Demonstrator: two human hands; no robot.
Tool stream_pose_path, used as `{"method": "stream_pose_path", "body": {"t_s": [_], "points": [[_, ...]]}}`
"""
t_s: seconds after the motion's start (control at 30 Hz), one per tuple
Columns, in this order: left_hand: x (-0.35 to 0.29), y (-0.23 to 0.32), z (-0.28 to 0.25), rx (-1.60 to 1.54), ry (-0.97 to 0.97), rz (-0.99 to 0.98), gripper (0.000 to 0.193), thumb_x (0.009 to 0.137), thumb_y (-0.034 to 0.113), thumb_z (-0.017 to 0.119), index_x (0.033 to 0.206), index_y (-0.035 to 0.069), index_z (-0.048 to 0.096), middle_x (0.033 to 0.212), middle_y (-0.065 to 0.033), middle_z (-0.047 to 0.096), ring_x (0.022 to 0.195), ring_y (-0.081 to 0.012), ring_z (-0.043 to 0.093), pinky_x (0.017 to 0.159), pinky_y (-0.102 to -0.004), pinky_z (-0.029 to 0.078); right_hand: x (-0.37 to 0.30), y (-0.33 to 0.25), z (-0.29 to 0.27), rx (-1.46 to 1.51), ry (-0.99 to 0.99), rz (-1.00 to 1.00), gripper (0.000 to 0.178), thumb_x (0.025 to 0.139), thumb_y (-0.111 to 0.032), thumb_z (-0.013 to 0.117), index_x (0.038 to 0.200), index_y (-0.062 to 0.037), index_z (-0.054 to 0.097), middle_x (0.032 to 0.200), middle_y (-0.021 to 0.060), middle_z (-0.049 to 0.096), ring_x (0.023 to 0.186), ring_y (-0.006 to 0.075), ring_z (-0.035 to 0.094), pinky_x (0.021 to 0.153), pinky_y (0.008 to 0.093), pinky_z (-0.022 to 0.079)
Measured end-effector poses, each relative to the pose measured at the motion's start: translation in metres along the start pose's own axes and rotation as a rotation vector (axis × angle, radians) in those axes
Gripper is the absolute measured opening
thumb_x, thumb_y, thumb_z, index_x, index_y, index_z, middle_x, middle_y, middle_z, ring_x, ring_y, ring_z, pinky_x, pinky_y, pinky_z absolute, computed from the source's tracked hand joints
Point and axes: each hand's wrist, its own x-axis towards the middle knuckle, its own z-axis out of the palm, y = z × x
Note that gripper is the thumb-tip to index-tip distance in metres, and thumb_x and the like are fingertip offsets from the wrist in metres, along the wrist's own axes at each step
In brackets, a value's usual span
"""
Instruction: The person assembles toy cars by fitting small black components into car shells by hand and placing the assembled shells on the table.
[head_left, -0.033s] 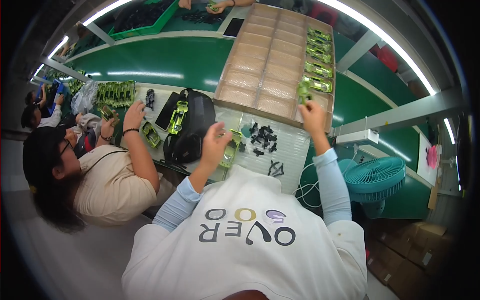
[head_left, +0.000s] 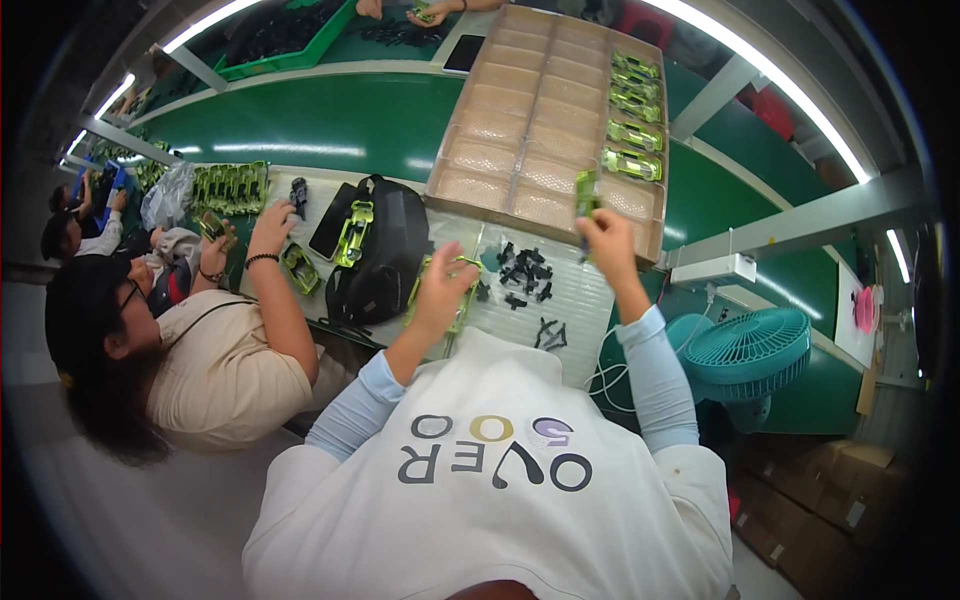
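My right hand (head_left: 610, 243) pinches a shiny green toy car body (head_left: 588, 192), held upright above the near right part of a divided cardboard tray (head_left: 645, 232). A dark end shows below my fingers. My left hand (head_left: 442, 295) hovers with its fingers apart, over a green car frame (head_left: 462, 300) that it partly covers; whether it touches the frame, I cannot tell. Between my hands, small black plastic parts (head_left: 525, 272) lie in a loose pile on the pale sheet. Thin black pieces (head_left: 549, 335) sit closer to me. Several green car bodies (head_left: 634, 135) fill the tray's right column.
At left stand a black bag (head_left: 390, 260) with a green car body on it and a phone (head_left: 328, 225). A co-worker (head_left: 215, 350) handles a green piece there. A teal fan (head_left: 750, 350) is at right. Behind the tray lies another phone (head_left: 464, 54).
My right hand has drawn left and slightly toward me, carrying the green car body from over the tray's right column. My left hand has shifted a little right.
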Motion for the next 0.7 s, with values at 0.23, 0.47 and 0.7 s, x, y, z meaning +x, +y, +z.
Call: {"method": "stream_pose_path", "body": {"t_s": [0.23,0.47,0.7], "points": [[-0.018,-0.035,0.025,-0.496,-0.219,-0.501,0.042,0.079,0.044,0.044,0.097,0.006,0.048,0.085,-0.0082,0.054,0.077,-0.0154,0.053,0.069,-0.0279,0.043,-0.123,-0.047,0.066,0.254,-0.475,0.018,0.017,0.071,-0.007,0.057,0.085,0.0025,0.056,0.073,0.0039,0.056,0.066,0.0090,0.052,0.059,0.0220,0.042],[-0.029,-0.012,-0.012,-0.814,-0.110,-0.761,0.051,0.075,0.054,0.041,0.091,0.006,0.047,0.078,-0.0121,0.053,0.069,-0.0258,0.053,0.064,-0.0382,0.044,-0.091,0.065,0.022,-0.267,-0.302,0.140,0.016,0.061,-0.006,0.062,0.076,-0.0001,0.058,0.077,0.0116,0.057,0.066,0.0182,0.054,0.061,0.0261,0.043],[-0.036,-0.003,-0.011,-0.849,-0.157,-0.753,0.046,0.076,0.051,0.041,0.087,0.007,0.050,0.073,-0.0127,0.054,0.068,-0.0273,0.053,0.064,-0.0379,0.045,-0.109,0.088,0.029,-0.505,-0.417,-0.047,0.013,0.057,-0.010,0.062,0.066,-0.0026,0.055,0.074,0.0107,0.050,0.071,0.0273,0.050,0.061,0.0338,0.042]]}}
